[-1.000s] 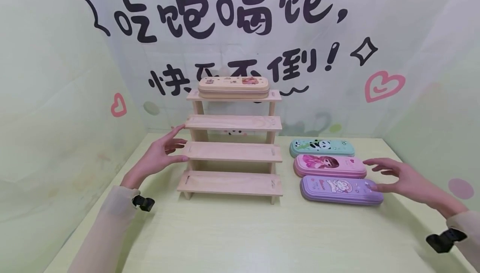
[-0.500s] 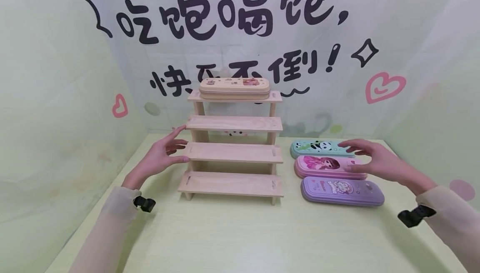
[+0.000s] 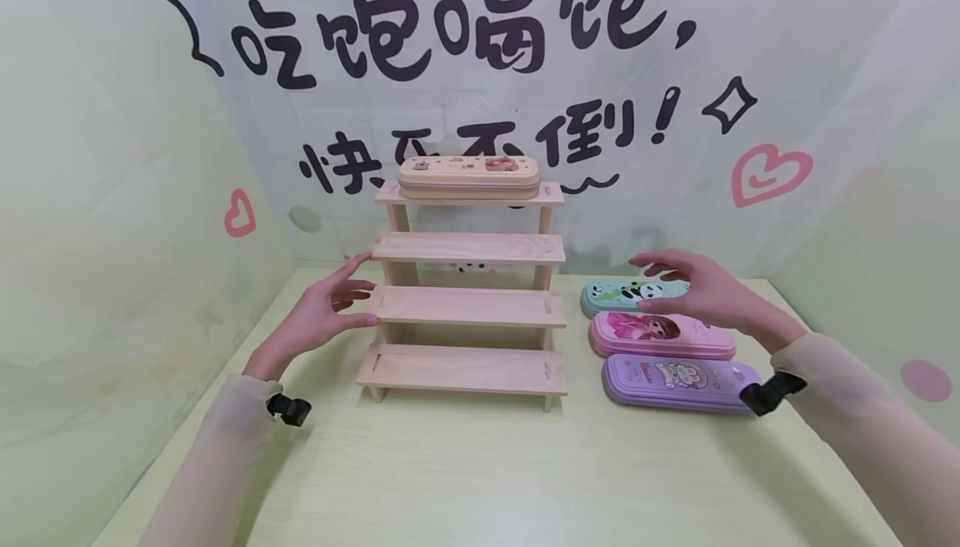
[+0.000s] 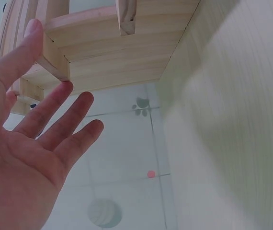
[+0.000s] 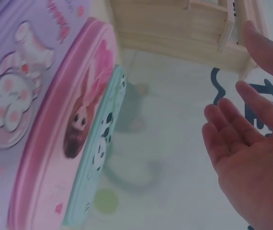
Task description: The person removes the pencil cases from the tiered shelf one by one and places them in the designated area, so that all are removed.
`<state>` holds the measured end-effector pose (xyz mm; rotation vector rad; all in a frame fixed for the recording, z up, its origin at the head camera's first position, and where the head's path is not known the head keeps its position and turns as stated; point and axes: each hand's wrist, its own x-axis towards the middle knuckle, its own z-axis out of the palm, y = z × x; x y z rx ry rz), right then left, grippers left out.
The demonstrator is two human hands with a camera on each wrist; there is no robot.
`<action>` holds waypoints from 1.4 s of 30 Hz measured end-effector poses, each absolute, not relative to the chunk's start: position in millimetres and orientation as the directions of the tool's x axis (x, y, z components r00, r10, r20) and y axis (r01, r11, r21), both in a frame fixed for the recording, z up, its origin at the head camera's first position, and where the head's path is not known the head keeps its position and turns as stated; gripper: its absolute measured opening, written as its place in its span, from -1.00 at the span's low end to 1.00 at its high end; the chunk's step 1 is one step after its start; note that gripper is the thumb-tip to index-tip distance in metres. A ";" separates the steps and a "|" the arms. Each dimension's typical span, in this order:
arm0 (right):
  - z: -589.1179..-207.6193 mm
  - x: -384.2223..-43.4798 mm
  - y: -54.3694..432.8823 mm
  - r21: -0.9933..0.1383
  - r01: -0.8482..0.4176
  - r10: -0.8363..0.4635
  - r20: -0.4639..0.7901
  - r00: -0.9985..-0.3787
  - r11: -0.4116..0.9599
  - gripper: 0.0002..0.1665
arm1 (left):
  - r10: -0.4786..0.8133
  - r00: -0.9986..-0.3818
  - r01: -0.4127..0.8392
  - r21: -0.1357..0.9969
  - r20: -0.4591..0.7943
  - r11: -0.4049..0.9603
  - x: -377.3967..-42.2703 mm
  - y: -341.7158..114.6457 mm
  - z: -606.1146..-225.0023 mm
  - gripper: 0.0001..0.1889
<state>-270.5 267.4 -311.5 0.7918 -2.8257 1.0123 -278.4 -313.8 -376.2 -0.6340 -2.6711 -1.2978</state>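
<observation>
A four-tier wooden stand (image 3: pixel 467 307) holds a cream pencil case (image 3: pixel 468 178) on its top tier. My left hand (image 3: pixel 321 313) is at the stand's left side, fingers spread; a fingertip appears to touch a tier's end in the left wrist view. My right hand (image 3: pixel 701 287) hovers above the pencil cases right of the stand, its fingers loosely bent and holding nothing. The green panda case (image 3: pixel 611 295) lies at the back, partly hidden by that hand. In front of it lie a pink case with a doll picture (image 3: pixel 637 328) and a purple rabbit-print case (image 3: pixel 660 380).
The pale table (image 3: pixel 480 464) reaches toward me in front of the stand. A printed backdrop (image 3: pixel 480 97) with large black characters stands behind, with side walls at left and right. Both wrists wear black camera mounts (image 3: pixel 288 408).
My right hand has moved left and back, from the right ends of the purple and pink cases to above the green one. The left hand and the cases have stayed in place.
</observation>
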 end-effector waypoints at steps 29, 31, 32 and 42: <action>-242.8 -361.1 167.3 -0.702 -0.443 -0.390 0.250 -0.886 0.557 -0.15 | 0.318 -0.908 0.412 0.728 0.273 0.548 -280.0 -315.3 -377.3 0.09; -238.1 -366.2 162.0 -0.706 -0.439 -0.388 0.247 -0.888 0.556 -0.14 | 0.318 -0.907 0.414 0.726 0.276 0.549 -280.2 -315.4 -377.5 0.09; -235.8 -368.7 159.2 -0.708 -0.435 -0.387 0.243 -0.890 0.556 -0.13 | 0.318 -0.907 0.414 0.727 0.276 0.549 -280.3 -315.5 -377.6 0.09; -223.0 -393.7 134.4 -0.724 -0.422 -0.399 0.219 -0.891 0.545 -0.07 | 0.317 -0.908 0.411 0.736 0.275 0.538 -281.1 -315.6 -378.6 0.09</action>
